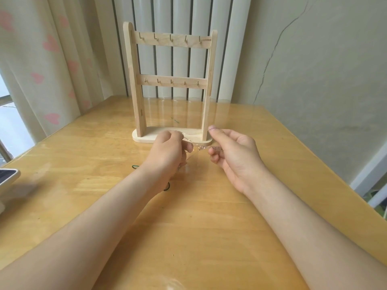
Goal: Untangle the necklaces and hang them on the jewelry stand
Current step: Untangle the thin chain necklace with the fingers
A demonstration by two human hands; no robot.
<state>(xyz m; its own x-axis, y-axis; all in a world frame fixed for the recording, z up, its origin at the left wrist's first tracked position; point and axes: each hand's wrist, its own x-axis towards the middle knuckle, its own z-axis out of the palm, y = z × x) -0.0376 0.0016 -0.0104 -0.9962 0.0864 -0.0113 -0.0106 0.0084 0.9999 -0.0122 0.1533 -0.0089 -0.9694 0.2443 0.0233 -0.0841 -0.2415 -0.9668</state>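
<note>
- Well in front of the pale wooden two-rail jewelry stand (138, 80), on the glossy honey-coloured wooden table (209, 216), a thin dark green cord loop (167, 188) shows from under the left forearm. It may be a second necklace, but most of it is hidden. If that arm slides, it could drag or snag the cord
- Just in front of the stand's base, the left hand (167, 149) is curled, its fingers (187, 146) pinching one end of a fine pale glittering chain necklace (202, 147)
- The right hand (234, 151) pinches the other end between thumb and lower fingers, with the forefinger lifted free
- The chain runs short and taut between the two hands, above the table and apart from the stand. Further strands near the left hand are too fine to tell
- Pulling the hands wider apart would probably tighten any knot, or strain such thin links until they snap
- So slight a chain could also slip from either pinch and drop in a fresh heap
- Both hands are close to the stand's narrow foot, so a careless lift could knock it over
- No box, dish or tray is in view. The stand is the only holder, and its small brass hooks (156, 37), five on each rail, all hang bare
</note>
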